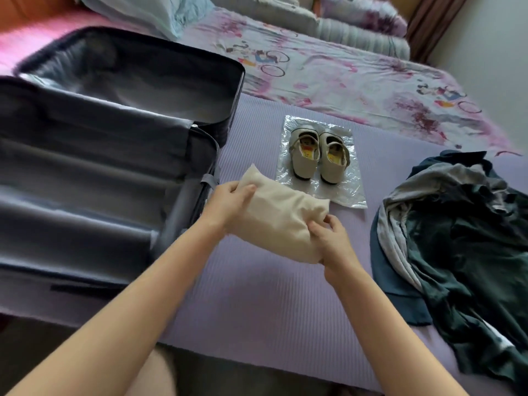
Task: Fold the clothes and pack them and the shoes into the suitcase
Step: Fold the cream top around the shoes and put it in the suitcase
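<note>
Both hands — left hand [228, 200] and right hand [333, 240] — clamp the folded cream garment [281, 217], seemingly mid-carry; next it needs swinging toward nine o'clock into the open suitcase [94, 167].

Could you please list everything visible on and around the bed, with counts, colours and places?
Suitcase: one, dark grey, open, left, nothing packed in it.
Folded garment: one, cream, held in both hands beside the suitcase.
Shoes: one pair, beige, side by side on the bag.
Plastic bag: one, clear, flat on the mat, centre.
Unfolded clothes: one heap, dark green, grey and blue, right.
Mat: one, lilac, ribbed, under everything.
Bedsheet: one, pink floral cartoon print, behind.
Pillows: several, pale, at the far edge.
Left hand: gripping the garment's left end.
Right hand: gripping its right end.
</note>
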Available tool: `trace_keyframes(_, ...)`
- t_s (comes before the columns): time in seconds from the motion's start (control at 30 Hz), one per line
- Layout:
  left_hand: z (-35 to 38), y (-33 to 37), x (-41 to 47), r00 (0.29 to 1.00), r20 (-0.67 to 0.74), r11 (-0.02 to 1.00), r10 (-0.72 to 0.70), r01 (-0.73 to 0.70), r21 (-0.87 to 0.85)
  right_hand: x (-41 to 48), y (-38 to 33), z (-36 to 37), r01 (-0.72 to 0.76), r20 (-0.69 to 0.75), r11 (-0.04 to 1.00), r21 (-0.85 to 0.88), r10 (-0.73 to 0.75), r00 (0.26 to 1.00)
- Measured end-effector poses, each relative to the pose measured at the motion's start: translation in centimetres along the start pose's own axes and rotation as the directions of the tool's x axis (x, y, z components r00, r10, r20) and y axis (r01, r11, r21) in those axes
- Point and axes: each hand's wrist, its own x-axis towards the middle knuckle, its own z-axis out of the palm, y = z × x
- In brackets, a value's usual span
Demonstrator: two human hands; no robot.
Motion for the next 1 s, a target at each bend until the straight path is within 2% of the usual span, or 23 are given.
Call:
trace_keyframes(0.2,-10.0,2.7,-0.6,0.970,-0.201,0.977,0.134,-0.163,-0.137,-3.2,-5.7,8.4,0.235,0.052,0.971,0.033,-0.237,0.970)
trace_keyframes(0.5,-27.0,-2.0,2.8,0.881,-0.473,0.985,0.032,-0.107,-0.132,-2.1,-5.5,28.0,0.291,0.198,0.957,0.000,-0.286,0.938)
trace_keyframes(0.8,-38.8,-6.9,11.0,0.748,-0.664,1.000,0.017,-0.015,0.008,0.9,-3.2,44.2,0.261,0.203,0.965,-0.007,-0.254,0.946)
trace_keyframes(1.0,-41.3,-10.9,14.6,0.685,-0.716,0.975,0.133,0.041,0.220,3.3,-0.5,48.9,0.314,0.269,0.926,-0.209,-0.255,0.929)
